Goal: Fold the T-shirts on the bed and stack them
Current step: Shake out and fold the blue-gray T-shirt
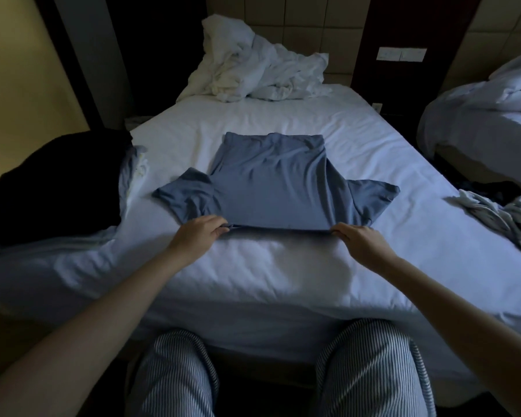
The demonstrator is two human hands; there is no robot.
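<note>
A blue-grey T-shirt (271, 185) lies on the white bed (283, 272), folded once across its length, with a short sleeve sticking out on each side. My left hand (197, 234) pinches the near left corner of the folded shirt. At the near right corner, my right hand (358, 240) pinches the same near edge. Both arms reach forward over the bed's front edge.
A dark garment pile (51, 182) sits at the bed's left edge over some pale cloth. Crumpled light clothing (506, 218) lies at the right edge. Rumpled white bedding (259, 64) is heaped at the headboard. A second bed (487, 121) stands to the right.
</note>
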